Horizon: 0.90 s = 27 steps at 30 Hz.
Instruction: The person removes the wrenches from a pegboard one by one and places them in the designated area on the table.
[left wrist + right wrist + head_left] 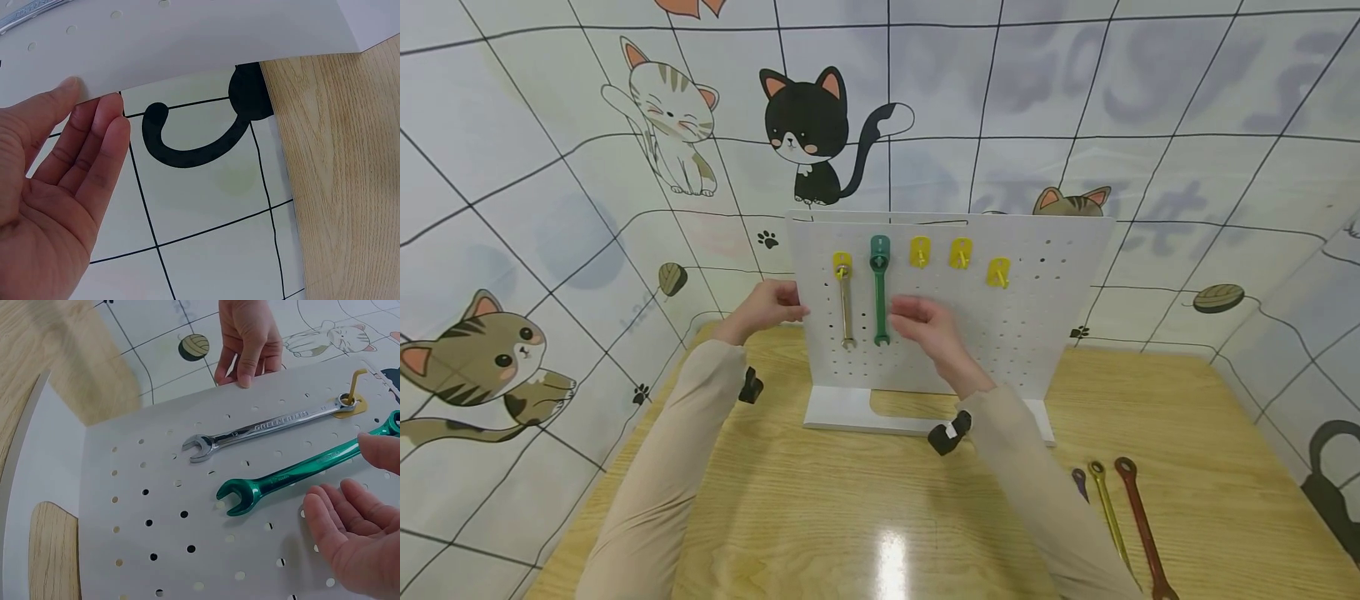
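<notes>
A white pegboard [940,342] stands upright on its base. My left hand [767,307] pinches its left edge, thumb in front and fingers behind, as the left wrist view shows. A silver combination wrench [269,428] hangs by its ring end from a yellow hook [842,260]. To its right hangs a green combination wrench [881,300], its open jaw pointing down. My right hand [936,333] is just right of the green wrench's shaft, fingers loosely bent, holding nothing. In the right wrist view its thumb is close to the green wrench; whether they touch I cannot tell.
Three more yellow hooks [960,253] sit on the board's upper part. On the wooden table [805,508], at the right front, lie a purple wrench [1079,481], a yellow wrench [1107,504] and a red-brown wrench [1141,517]. A cat-patterned tiled backdrop [970,100] surrounds the table.
</notes>
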{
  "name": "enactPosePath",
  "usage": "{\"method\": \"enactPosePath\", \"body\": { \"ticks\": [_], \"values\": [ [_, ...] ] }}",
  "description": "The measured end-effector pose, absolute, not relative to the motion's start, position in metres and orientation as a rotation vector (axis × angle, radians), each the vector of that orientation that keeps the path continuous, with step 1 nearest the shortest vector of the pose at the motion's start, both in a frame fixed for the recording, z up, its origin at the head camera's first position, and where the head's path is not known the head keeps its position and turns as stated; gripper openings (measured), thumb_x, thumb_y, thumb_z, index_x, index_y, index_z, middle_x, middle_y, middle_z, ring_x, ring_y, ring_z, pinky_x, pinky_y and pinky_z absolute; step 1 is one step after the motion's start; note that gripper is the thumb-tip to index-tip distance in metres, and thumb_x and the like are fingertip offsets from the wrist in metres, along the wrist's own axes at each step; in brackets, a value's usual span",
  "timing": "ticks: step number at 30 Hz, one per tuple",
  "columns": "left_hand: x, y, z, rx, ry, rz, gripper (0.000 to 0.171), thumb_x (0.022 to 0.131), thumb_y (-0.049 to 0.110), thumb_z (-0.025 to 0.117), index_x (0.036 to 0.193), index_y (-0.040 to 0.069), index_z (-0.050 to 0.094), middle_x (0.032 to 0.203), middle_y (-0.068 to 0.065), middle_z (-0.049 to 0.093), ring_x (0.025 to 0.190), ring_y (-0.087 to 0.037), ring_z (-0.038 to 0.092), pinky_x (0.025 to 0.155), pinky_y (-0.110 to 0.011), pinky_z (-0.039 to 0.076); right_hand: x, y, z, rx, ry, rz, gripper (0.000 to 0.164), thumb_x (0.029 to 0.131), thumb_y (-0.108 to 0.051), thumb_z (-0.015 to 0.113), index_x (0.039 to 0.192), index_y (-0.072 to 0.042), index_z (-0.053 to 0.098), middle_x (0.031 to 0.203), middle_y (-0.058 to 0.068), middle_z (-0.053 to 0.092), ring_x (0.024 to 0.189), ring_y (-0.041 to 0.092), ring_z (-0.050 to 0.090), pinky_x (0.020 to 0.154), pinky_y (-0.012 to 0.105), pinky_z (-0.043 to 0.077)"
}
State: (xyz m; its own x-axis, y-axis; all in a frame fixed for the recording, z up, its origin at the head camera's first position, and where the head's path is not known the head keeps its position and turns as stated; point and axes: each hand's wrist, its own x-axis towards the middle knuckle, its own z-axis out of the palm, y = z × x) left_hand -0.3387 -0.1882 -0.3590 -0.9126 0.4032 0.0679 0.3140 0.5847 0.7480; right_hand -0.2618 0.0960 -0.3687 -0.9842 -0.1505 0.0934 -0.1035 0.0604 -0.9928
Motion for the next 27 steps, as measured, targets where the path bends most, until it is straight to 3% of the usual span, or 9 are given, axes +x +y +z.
{"method": "enactPosePath", "body": {
  "ticks": [6,11,21,27],
  "values": [
    [-0.34,-0.189,-0.361,0.615,2.698,1.244,0.011,0.087,0.005,0.065,0.094,-0.002,0.063,0.087,-0.016,0.066,0.084,-0.032,0.064,0.076,-0.041,0.053,-0.265,0.09,-0.365,-0.249,2.262,-2.122,0.036,0.09,-0.01,0.062,0.124,0.0,0.056,0.122,0.015,0.058,0.108,0.021,0.056,0.093,0.033,0.046],
    [-0.339,-0.188,-0.36,0.607,2.713,1.228,0.01,0.087,0.006,0.065,0.093,-0.002,0.063,0.087,-0.015,0.067,0.081,-0.027,0.063,0.074,-0.037,0.053,-0.268,0.086,-0.363,-0.231,2.259,-2.101,0.036,0.091,-0.011,0.062,0.124,-0.001,0.056,0.121,0.015,0.058,0.108,0.022,0.056,0.092,0.032,0.047],
    [-0.34,-0.189,-0.362,0.629,2.678,1.278,0.014,0.087,0.006,0.066,0.094,-0.005,0.062,0.089,-0.022,0.066,0.085,-0.037,0.063,0.08,-0.05,0.05,-0.272,0.081,-0.364,-0.173,2.316,-1.995,0.035,0.091,-0.012,0.061,0.124,0.0,0.056,0.12,0.015,0.06,0.103,0.023,0.058,0.089,0.033,0.049],
    [-0.339,-0.188,-0.36,0.634,2.693,1.26,0.012,0.087,0.006,0.065,0.094,-0.004,0.063,0.089,-0.019,0.067,0.083,-0.031,0.064,0.077,-0.043,0.053,-0.271,0.074,-0.369,-0.18,2.336,-1.952,0.029,0.091,-0.011,0.061,0.116,0.002,0.06,0.112,0.015,0.063,0.094,0.021,0.06,0.086,0.035,0.05]
  ]
}}
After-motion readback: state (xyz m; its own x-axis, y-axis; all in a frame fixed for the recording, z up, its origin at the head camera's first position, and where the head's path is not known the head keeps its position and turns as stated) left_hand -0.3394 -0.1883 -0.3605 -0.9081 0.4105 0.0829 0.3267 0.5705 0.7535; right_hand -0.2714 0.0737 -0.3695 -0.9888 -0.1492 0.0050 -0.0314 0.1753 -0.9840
